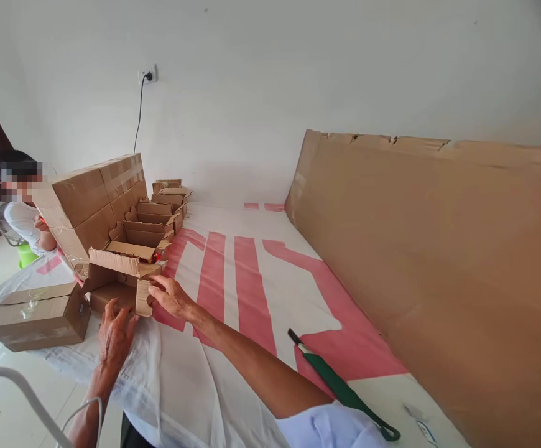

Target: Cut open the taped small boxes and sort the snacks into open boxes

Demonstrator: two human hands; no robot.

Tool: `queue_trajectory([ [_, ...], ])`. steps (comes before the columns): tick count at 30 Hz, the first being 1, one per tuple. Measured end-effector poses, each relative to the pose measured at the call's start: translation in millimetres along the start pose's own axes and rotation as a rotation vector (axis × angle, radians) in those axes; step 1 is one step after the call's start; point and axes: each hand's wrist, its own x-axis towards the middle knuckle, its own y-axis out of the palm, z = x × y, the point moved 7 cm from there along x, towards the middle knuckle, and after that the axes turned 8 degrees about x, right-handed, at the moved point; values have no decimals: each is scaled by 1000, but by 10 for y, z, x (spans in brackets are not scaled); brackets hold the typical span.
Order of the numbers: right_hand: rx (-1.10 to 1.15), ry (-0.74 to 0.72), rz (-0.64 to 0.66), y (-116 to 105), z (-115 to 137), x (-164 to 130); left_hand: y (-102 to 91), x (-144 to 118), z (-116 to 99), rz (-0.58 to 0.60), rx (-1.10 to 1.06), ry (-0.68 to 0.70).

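Observation:
A small open cardboard box [112, 292] sits near the table's front edge, its back flap standing up. At its front side, my left hand [114, 333] has bent fingers gripping the near edge. My right hand [172, 297] holds the box's right side flap [143, 298] between thumb and fingers. Just left of it is a closed, taped cardboard box [37, 316]. Behind, a row of open cardboard boxes [147, 235] runs toward the wall, with something small and red [157, 256] at the nearest one.
Stacked taped cartons [93, 202] stand behind the row at left. A person [23, 214] is beyond them. A large cardboard sheet [429, 261] leans on the right. A green-handled tool [340, 382] lies on the red-and-white cloth [252, 280]. A grey curved bar [23, 389] crosses the lower left.

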Motion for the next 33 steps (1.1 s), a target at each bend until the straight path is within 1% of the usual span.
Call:
queue_trajectory([
  [4,63,110,10,203,-50,-60,-282,3,-60,-141,32,28],
  [7,127,158,-17,263,-87,-113,-523,43,-146,-230,22,71],
  [10,194,241,-96,207,-204,-174,-667,95,-224,-256,30,83],
  [12,201,289,-133,163,-315,-221,-678,125,-262,-225,29,65],
  [14,206,318,-122,166,-430,-264,-634,157,-302,-165,7,57],
  [18,250,316,-5,288,-599,-303,-521,252,-393,-52,-93,122],
  [20,264,288,1,308,-639,-291,-487,291,-391,-32,-149,151],
  [21,269,282,-9,304,-658,-283,-474,300,-359,-40,-169,141],
  [23,273,290,-15,297,-703,-276,-437,288,-224,-90,-191,52],
  [25,247,301,-3,296,-747,-291,-333,237,-36,-129,-213,-104],
  [26,220,296,-4,291,-762,-306,-245,206,49,-122,-233,-184],
  [28,148,257,-28,270,-764,-352,-21,161,162,-64,-271,-303],
  [30,99,213,-50,254,-736,-422,187,163,202,-5,-279,-368],
  [31,84,190,-43,252,-710,-465,265,186,201,10,-280,-379],
  [33,66,151,-7,241,-644,-566,376,276,168,25,-312,-346],
])
